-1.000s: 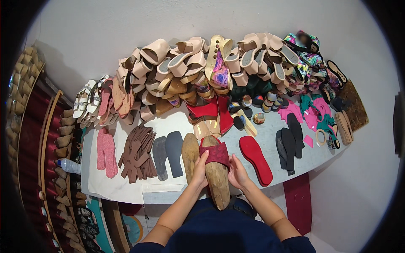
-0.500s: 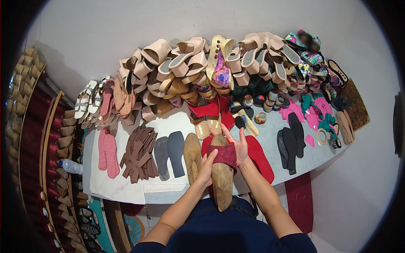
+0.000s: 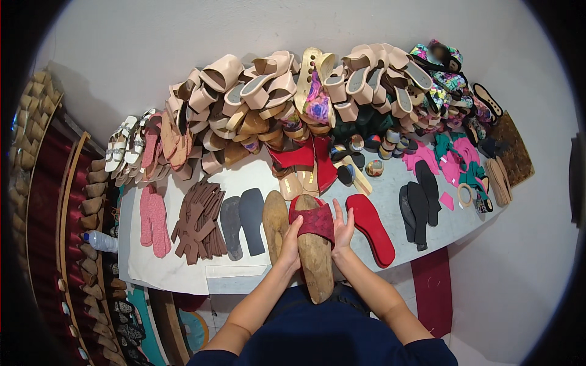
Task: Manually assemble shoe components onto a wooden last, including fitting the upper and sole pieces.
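Flanking a wooden shoe last (image 3: 315, 259) at the desk's (image 3: 244, 277) near edge: left hand (image 3: 290, 247) and right hand (image 3: 342, 232), fingers extended, pressing a red woven upper (image 3: 314, 218) onto its toe from both sides. Long axis runs straight away from the person; both hands equally near. Adjacent: tan insole (image 3: 274, 221) left, red sole (image 3: 371, 227) right, grey soles (image 3: 243, 221), piled sandals (image 3: 274, 91) behind.
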Motion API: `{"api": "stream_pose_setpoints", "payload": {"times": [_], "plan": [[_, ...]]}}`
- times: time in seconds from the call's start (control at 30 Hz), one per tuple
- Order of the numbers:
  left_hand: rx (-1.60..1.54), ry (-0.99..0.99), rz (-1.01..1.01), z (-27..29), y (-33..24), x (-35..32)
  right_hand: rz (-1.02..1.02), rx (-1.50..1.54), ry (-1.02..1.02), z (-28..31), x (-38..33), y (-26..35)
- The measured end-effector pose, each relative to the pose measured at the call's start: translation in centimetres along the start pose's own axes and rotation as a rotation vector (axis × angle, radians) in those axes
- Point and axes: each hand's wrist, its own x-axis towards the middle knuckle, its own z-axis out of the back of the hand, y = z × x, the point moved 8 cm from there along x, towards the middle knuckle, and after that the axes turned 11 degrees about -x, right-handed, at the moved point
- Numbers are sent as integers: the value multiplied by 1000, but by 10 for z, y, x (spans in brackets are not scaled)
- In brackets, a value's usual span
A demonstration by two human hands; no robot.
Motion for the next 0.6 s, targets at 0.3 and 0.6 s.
{"api": "stream_pose_setpoints", "payload": {"times": [0.3,0.6], "plan": [[4,53,40,-11,1,-5,-226,259,77,1,3,-22],[-121,-9,-14,13,-13,5,-269,-522,112,-13,-64,-11]]}}
